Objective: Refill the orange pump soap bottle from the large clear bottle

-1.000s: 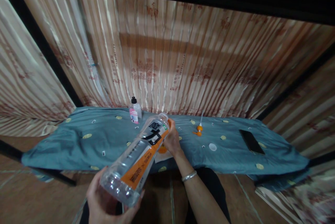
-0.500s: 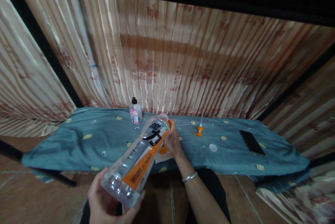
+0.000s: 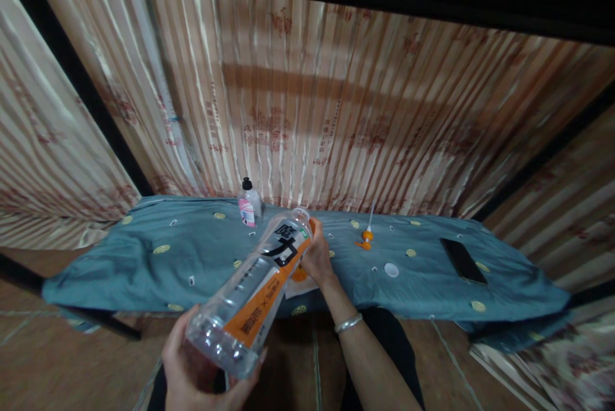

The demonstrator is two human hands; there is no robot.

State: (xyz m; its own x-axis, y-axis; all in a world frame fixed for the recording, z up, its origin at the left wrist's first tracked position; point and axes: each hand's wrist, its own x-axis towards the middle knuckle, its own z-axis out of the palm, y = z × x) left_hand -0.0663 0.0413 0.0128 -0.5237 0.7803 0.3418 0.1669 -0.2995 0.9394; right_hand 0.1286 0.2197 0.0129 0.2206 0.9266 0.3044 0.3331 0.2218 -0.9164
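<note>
A large clear plastic bottle (image 3: 259, 296) with an orange, grey and black label lies tilted in front of me, its base toward me and its open neck pointing away. My left hand (image 3: 202, 360) cups the base, fingers on one side and thumb on the other. My right hand (image 3: 317, 254), with a silver bangle on the wrist, is closed at the neck; the bottle hides part of its fingers. Below the bottle, an orange object (image 3: 300, 274) shows in part beside a white sheet (image 3: 298, 289); its kind is mostly hidden.
On the blue-green patterned sheet (image 3: 120, 270) stand a small clear bottle (image 3: 248, 206) with pink label and black cap, an orange pump head (image 3: 366, 239), a whitish disc (image 3: 391, 269) and a black phone (image 3: 463, 261). Dark bed posts and curtains (image 3: 312, 110) surround it.
The view has shifted very slightly. Both hands keep the same hold on the bottle, and nothing else has visibly moved.
</note>
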